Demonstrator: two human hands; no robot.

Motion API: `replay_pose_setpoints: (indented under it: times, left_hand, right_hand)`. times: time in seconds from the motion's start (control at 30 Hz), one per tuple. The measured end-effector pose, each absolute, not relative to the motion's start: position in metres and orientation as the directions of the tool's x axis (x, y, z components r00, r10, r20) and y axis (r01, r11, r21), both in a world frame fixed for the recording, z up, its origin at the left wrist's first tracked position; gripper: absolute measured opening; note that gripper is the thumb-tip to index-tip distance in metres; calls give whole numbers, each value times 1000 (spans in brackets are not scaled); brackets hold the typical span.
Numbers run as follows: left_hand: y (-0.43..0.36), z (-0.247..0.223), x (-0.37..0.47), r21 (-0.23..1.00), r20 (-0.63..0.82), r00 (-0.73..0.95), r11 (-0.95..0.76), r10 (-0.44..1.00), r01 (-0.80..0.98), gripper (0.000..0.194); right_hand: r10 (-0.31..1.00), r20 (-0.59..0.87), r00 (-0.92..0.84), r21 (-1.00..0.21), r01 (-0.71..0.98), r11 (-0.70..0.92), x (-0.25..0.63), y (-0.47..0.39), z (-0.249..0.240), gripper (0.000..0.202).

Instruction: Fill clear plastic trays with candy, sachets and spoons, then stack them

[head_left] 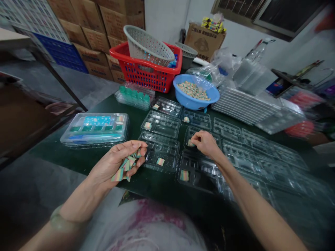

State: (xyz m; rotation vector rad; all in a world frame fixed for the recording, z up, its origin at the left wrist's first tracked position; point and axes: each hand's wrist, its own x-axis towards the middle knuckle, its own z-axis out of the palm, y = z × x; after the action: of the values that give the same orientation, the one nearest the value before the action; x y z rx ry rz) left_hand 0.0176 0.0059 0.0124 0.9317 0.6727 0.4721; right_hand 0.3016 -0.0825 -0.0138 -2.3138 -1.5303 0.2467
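Striped squares in both hands

Left of centre, the left hand (131, 155) cups a loose pile of striped squares (127, 165); right of centre, the right hand (204, 142) pinches one square (190, 143) at a clear tray (193, 131). Other trays (163, 126) cover the worktop (157, 184). Above centre stand a blue bowl (192, 102) and red basket (146, 71).

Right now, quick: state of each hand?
Left hand: partly closed, holding several striped pieces.
Right hand: pinched closed at a single piece at a tray; whether it's gripped can't be told.
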Motion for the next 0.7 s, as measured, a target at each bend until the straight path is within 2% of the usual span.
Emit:
replay_pose_setpoints:
  times: [0.17, 0.23, 0.33, 0.4, 0.5, 0.6, 0.7]
  left_hand:
    - [3, 15, 19, 834, -315, 705, 540, 635, -114, 14]
    - [2, 16, 18, 825, -319, 709, 553, 629, -119, 14]
    - [3, 18, 15, 815, -311, 690, 557, 654, -161, 14]
    - [6, 20, 12, 812, -290, 659, 543, 694, -214, 15]
    - [11, 28, 5, 806, -269, 624, 526, 733, -271, 17]
    - [14, 36, -1, 807, -222, 608, 493, 762, -325, 19]
    - [14, 39, 1, 783, -219, 594, 502, 774, -366, 19]
  right_hand:
    - [897, 191, 398, -183, 912, -366, 292, -89, -6, 8]
    - [891, 262, 370, -188, 925, -329, 284, -92, 1, 9]
    - [923, 347, 165, -268, 961, -71, 258, -95, 10, 11]
    - [944, 323, -61, -259, 954, 150, 235, -94, 13, 14]
    - [926, 199, -320, -127, 929, 348, 205, -88, 12, 19]
    - [894, 108, -435, -17, 898, 440, 193, -80, 6, 16]
    - [883, 91, -460, 15, 887, 461, 193, -75, 3, 14]
